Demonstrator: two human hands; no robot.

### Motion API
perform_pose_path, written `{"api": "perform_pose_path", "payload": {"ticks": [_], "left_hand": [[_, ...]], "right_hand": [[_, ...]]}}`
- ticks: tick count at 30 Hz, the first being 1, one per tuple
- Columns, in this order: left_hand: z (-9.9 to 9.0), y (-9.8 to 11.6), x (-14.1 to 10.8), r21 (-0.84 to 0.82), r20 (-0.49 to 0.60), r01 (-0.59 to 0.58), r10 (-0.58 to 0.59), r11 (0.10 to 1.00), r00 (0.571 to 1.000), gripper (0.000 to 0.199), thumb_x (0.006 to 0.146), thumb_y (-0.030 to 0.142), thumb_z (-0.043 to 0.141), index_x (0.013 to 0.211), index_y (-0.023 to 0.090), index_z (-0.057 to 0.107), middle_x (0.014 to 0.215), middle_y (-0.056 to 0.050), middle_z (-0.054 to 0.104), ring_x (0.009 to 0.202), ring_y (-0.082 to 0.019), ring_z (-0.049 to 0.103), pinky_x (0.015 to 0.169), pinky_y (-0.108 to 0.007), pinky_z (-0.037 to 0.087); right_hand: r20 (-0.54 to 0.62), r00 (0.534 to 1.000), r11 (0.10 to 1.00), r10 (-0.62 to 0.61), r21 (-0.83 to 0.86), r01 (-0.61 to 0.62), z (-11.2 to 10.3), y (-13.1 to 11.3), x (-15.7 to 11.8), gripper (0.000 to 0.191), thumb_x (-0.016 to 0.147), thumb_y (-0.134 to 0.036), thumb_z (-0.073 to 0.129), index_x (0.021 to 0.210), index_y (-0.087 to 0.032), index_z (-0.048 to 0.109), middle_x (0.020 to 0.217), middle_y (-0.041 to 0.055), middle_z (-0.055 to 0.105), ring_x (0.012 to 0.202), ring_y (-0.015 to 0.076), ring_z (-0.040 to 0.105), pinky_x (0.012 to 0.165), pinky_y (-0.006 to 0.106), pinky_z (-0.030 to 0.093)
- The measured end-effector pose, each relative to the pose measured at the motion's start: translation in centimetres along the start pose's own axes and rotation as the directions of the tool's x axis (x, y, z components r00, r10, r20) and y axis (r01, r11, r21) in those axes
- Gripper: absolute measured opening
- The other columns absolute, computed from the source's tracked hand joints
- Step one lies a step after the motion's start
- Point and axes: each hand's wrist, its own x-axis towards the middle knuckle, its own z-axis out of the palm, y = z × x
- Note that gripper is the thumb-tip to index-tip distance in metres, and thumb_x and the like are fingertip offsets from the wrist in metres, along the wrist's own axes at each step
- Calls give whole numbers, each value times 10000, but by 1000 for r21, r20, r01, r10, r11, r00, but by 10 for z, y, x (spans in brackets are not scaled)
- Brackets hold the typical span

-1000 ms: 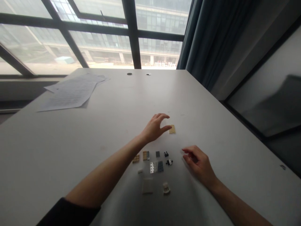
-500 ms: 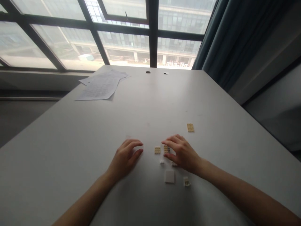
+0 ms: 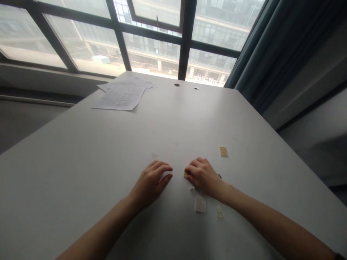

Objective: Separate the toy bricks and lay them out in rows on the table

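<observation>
My left hand (image 3: 152, 181) rests on the white table with its thumb and fingers curved apart and nothing between them. To its right, my right hand (image 3: 202, 177) has its fingertips closed on a small tan studded plate (image 3: 185, 174), of which only the left edge shows. Just below these fingers lies a small white piece (image 3: 192, 188), partly covered. A flat white square tile (image 3: 200, 204) is nearer to me, and a small pale piece (image 3: 220, 212) sits to its right. A bit of something dark blue (image 3: 219, 176) peeks out behind the right wrist.
Beyond my right hand a tan studded plate (image 3: 223, 151) lies apart on the table (image 3: 168, 126). Printed papers (image 3: 121, 95) are spread at the far left, and two round cable holes are near the window (image 3: 151, 54). A dark curtain (image 3: 260, 65) hangs at the right.
My right hand has moved from above a darker-marked tan piece onto the small tan plate, its fingers closing. The left hand keeps its open shape. The view has tilted slightly.
</observation>
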Motion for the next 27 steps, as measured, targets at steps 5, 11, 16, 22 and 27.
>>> {"api": "perform_pose_path", "payload": {"ticks": [5, 11, 16, 22, 27], "left_hand": [[-1, -2, -1, 13, 1, -6, 6, 1000, 1000, 114, 897, 234, 515, 955, 201, 607, 955, -51, 644, 914, -173, 581, 858, -308, 466], [0, -5, -1, 38, 11, -37, 37, 999, 999, 117, 888, 235, 517, 961, 206, 604, 949, -51, 649, 900, -172, 591, 832, -298, 483], [-1, -7, 2, 64, 22, -66, 64, 996, 998, 125, 875, 251, 523, 947, 216, 619, 934, -51, 663, 879, -178, 610, 810, -297, 499], [0, -12, 0, 89, 35, -72, 69, 993, 997, 129, 867, 242, 540, 977, 220, 605, 963, -55, 655, 900, -184, 607, 818, -307, 501], [2, -11, 0, 138, 45, -90, 85, 986, 995, 162, 856, 241, 567, 1014, 214, 593, 982, -59, 648, 921, -190, 600, 830, -317, 500]], "right_hand": [[-126, 992, 994, -10, 104, 23, -26, 16, -6, 96, 858, -174, 612, 949, -180, 643, 934, 56, 651, 931, 212, 521, 861, 351, 422], [-379, 904, 980, 198, 62, -189, -73, 130, -46, 128, 878, -232, 569, 974, -188, 642, 958, 79, 651, 954, 248, 547, 873, 409, 432], [-230, 932, 960, 280, 81, -268, -46, 193, -74, 128, 854, -219, 561, 909, -187, 672, 918, 73, 676, 923, 237, 575, 860, 401, 445], [-203, 930, 948, 306, 148, -280, -32, 193, -81, 161, 865, -218, 555, 965, -163, 669, 960, 79, 659, 936, 213, 578, 871, 369, 455], [-233, 917, 941, 325, 173, -289, -34, 195, -84, 212, 843, -228, 583, 1030, -162, 658, 982, 90, 645, 934, 229, 585, 865, 395, 466]]}}
